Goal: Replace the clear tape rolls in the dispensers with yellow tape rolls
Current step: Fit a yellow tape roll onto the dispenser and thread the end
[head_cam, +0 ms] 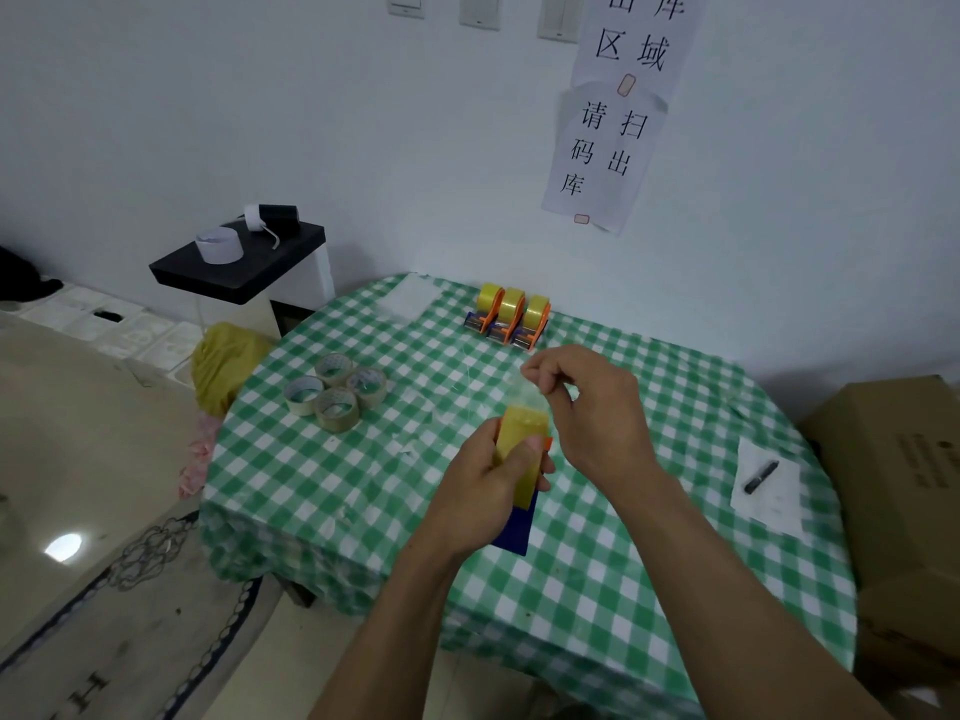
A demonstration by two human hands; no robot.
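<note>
I saw four clear tape rolls clustered on the left of the table. The left hand gripped a blue dispenser holding a yellow tape roll above the table. Behind it, three loaded dispensers stood near the wall. The right hand pinched the roll's pulled-out strip.
</note>
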